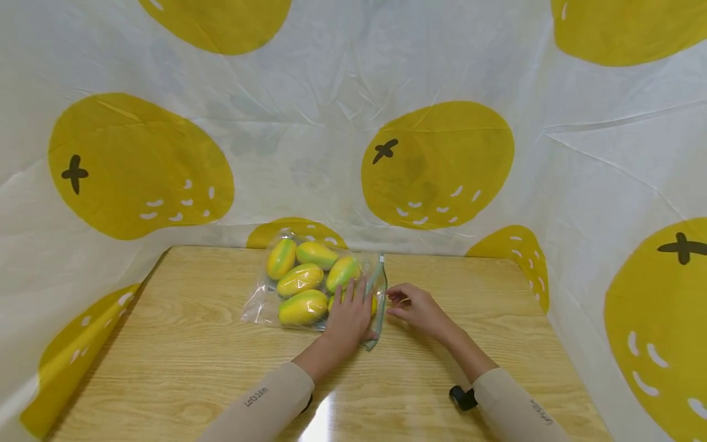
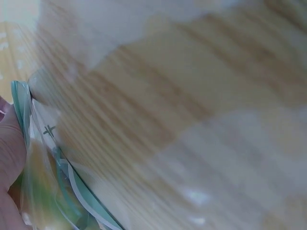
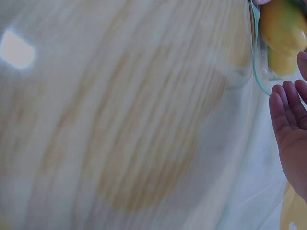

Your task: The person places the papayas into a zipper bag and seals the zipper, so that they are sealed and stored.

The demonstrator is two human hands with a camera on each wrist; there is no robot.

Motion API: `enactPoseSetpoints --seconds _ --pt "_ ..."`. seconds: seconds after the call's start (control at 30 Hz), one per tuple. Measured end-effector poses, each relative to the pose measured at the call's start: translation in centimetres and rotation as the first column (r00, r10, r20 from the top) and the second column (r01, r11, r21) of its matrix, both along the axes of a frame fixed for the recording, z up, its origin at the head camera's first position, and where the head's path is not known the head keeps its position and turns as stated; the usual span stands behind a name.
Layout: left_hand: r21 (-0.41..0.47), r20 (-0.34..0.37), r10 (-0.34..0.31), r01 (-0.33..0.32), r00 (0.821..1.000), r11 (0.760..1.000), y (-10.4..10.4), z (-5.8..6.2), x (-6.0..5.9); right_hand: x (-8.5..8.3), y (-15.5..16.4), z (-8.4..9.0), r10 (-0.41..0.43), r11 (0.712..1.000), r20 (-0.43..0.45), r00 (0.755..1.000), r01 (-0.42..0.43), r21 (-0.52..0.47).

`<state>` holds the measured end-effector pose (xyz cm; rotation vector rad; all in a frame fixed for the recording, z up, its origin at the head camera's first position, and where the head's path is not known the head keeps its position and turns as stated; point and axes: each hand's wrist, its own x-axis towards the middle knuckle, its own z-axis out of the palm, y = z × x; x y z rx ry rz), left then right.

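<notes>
We see a clear zip bag (image 1: 309, 285) of yellow-green mangoes (image 1: 302, 307) lying flat near the table's (image 1: 182, 356) far edge, its green-striped mouth facing right and standing slightly open.

Count, head view: one clear zip bag (image 1: 259, 307) on one wooden table (image 1: 182, 356); five yellow-green mangoes (image 1: 302, 307) plainly visible inside the bag, a sixth partly hidden beneath the left hand (image 1: 349, 319); two hands in view, left and right hand (image 1: 418, 308); two beige sleeves (image 1: 265, 408); one small black object (image 1: 461, 397) by the right wrist.
</notes>
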<state>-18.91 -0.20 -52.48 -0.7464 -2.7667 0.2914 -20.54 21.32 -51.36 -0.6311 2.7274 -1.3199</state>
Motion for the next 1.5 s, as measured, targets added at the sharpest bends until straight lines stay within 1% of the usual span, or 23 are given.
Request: enactPoseSetpoints --seconds 0.17,0.33,0.47,0.67,0.77,0.93,1.0,1.17,1.3,1.5 --pt "0.004 0.006 0.012 -0.012 1.000 1.000 0.0 0.0 -0.1 -0.1 0.9 0.7 -0.018 1.000 -0.017 1.000 0.018 0.026" --pt "0.008 0.019 0.006 -0.007 1.000 1.000 0.0 -0.2 0.0 -0.8 1.9 1.6 -0.035 0.997 -0.031 0.999 0.037 0.073" --pt "0.026 0.028 -0.002 0.001 1.000 1.000 0.0 -0.2 0.2 -1.8 2.4 2.6 -0.048 0.994 -0.044 0.998 0.053 0.099" --pt "0.028 0.019 0.005 -0.006 1.000 1.000 0.1 -0.1 0.3 -3.8 2.3 4.1 -0.070 0.993 -0.021 0.997 0.071 0.095" --pt "0.021 0.014 0.008 -0.009 1.000 1.000 0.1 0.0 0.3 -4.8 1.9 4.5 -0.071 0.991 -0.009 0.997 0.071 0.116" --pt "0.014 0.014 0.008 -0.008 1.000 1.000 0.2 0.1 0.3 -6.4 1.1 4.9 -0.044 0.983 0.004 0.999 0.043 0.176" --pt "0.011 0.015 0.007 -0.007 1.000 1.000 0.2 0.1 0.3 -6.9 0.8 5.0 -0.048 0.980 0.011 0.999 0.045 0.192" --pt "0.004 0.010 0.001 -0.001 1.000 1.000 0.2 0.1 0.4 -7.9 -0.2 5.0 -0.039 0.983 0.058 0.998 0.028 0.183" --pt "-0.014 -0.012 -0.005 0.004 1.000 1.000 0.2 0.1 0.5 -8.3 -0.9 4.8 -0.011 0.985 0.077 0.997 -0.002 0.172" --pt "-0.006 -0.072 -0.032 0.032 0.997 0.999 0.0 0.0 0.5 -8.5 -1.6 4.5 0.000 0.984 0.051 0.999 -0.009 0.177"
